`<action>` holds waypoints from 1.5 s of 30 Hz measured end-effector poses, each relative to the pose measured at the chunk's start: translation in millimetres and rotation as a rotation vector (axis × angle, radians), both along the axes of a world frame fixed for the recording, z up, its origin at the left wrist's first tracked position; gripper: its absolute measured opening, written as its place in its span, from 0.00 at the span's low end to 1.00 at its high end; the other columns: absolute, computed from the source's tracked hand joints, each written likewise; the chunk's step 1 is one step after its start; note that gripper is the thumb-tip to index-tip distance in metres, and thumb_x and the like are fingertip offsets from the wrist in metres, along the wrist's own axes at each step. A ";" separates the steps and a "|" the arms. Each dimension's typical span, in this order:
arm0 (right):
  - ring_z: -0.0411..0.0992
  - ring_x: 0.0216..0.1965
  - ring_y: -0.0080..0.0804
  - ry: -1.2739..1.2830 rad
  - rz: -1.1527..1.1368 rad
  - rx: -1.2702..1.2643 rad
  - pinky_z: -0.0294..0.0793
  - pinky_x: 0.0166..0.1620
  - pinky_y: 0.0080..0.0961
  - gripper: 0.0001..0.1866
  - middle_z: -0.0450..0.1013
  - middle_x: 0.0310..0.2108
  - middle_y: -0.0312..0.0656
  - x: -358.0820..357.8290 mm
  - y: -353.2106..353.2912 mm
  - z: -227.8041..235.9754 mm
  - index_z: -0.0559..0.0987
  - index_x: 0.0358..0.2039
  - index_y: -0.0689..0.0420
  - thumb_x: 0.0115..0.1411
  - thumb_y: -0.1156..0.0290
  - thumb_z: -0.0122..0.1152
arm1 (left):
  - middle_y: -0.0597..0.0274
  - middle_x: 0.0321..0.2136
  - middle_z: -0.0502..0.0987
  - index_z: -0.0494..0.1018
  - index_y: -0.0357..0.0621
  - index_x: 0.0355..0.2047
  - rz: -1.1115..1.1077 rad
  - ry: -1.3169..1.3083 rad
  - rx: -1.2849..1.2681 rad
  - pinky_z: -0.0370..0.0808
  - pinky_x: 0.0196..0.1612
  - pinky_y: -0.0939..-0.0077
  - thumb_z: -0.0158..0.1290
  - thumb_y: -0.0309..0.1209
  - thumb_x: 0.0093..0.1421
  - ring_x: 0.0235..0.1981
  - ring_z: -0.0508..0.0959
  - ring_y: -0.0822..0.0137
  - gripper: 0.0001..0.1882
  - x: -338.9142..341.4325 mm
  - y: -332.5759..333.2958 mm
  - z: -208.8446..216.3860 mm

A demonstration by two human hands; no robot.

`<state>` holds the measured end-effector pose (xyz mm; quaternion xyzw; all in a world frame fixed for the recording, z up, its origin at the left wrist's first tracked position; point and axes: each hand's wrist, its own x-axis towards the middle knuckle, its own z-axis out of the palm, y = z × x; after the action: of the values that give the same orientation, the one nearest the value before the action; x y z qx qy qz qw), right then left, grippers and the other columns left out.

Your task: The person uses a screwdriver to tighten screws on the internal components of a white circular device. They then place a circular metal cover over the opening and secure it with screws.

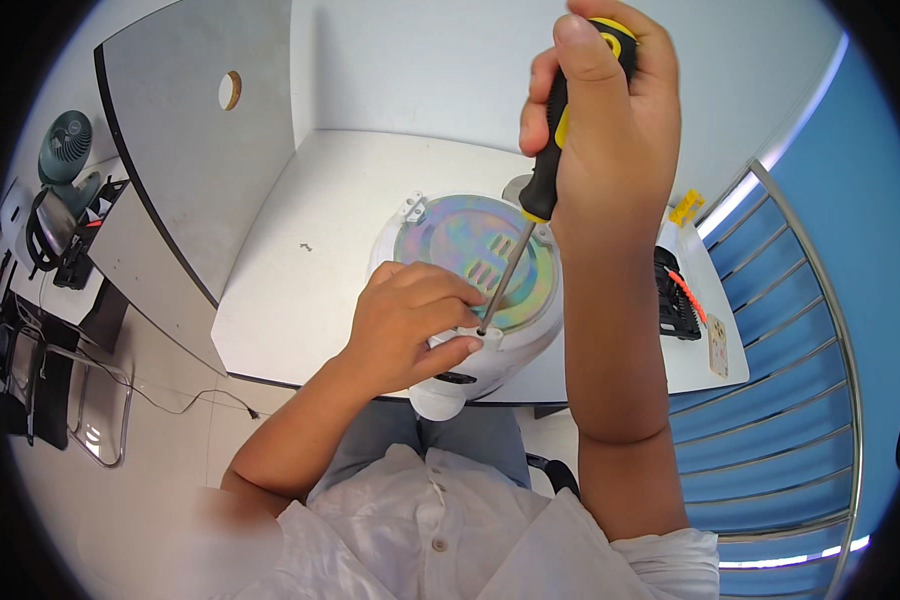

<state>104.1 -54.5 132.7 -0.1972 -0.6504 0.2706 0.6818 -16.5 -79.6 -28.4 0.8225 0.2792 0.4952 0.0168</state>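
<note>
A white round appliance [522,345] lies on the table with its shiny, rainbow-tinted metal plate [440,235] facing up; slots are cut in the plate. Held high in my right hand [610,130] is a black and yellow screwdriver [543,180], fingers wrapped round its handle. Its shaft slants down to a dark hole in a white tab at the appliance's near rim. My left hand [405,325] grips that rim, its fingers and thumb close to the screwdriver's tip. A screw under the tip cannot be made out.
Small screws [306,247] lie left of the appliance. On the right are a black tool case [676,310], an orange-red tool [686,297], a yellow piece [686,207] and a small card [717,345]. A grey partition [185,130] stands left; a metal railing [820,300] runs right.
</note>
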 end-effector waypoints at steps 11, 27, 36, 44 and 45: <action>0.73 0.33 0.40 0.055 1.405 0.006 0.79 0.35 0.29 0.18 0.68 0.36 0.53 14.6 48.2 -1.9 0.64 0.49 0.61 0.62 0.65 0.44 | 0.69 0.34 0.77 0.74 0.49 0.24 -0.039 -0.003 0.030 0.64 0.38 0.71 0.60 0.34 0.43 0.38 0.75 0.63 0.08 -2.7 2.9 1.5; 0.71 0.30 0.34 -0.134 1.221 0.092 0.77 0.30 0.29 0.16 0.67 0.37 0.44 17.0 49.0 5.1 0.67 0.45 0.55 0.61 0.60 0.51 | 0.68 0.35 0.77 0.73 0.48 0.24 -0.047 -0.011 0.029 0.64 0.38 0.70 0.60 0.34 0.44 0.37 0.75 0.63 0.09 -3.1 3.1 0.9; 0.61 0.13 0.19 0.116 0.330 -0.199 0.64 0.16 0.15 0.15 0.63 0.17 0.38 3.9 -13.9 6.5 0.64 0.46 0.60 0.61 0.71 0.51 | 0.74 0.35 0.77 0.74 0.51 0.25 -0.020 -0.006 0.003 0.62 0.38 0.72 0.61 0.32 0.42 0.38 0.75 0.69 0.09 -2.8 -0.4 -0.2; 0.68 0.27 0.26 -0.154 0.417 -0.030 0.72 0.29 0.21 0.18 0.67 0.30 0.45 11.6 -1.8 4.2 0.63 0.50 0.63 0.64 0.66 0.37 | 0.67 0.35 0.77 0.73 0.48 0.24 -0.028 0.010 -0.003 0.64 0.38 0.70 0.59 0.34 0.45 0.38 0.75 0.62 0.08 -5.7 0.0 -0.1; 0.70 0.32 0.31 -0.182 0.499 -0.035 0.76 0.33 0.25 0.19 0.67 0.35 0.48 16.0 4.4 6.6 0.63 0.49 0.63 0.63 0.66 0.35 | 0.67 0.35 0.77 0.73 0.48 0.24 -0.031 0.010 -0.005 0.64 0.39 0.70 0.59 0.34 0.45 0.38 0.75 0.62 0.08 -5.9 0.6 1.3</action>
<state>120.1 -50.1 139.2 -0.0660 -0.7329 0.4224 0.5293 -22.5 -79.0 -27.1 0.8291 0.2678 0.4901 0.0252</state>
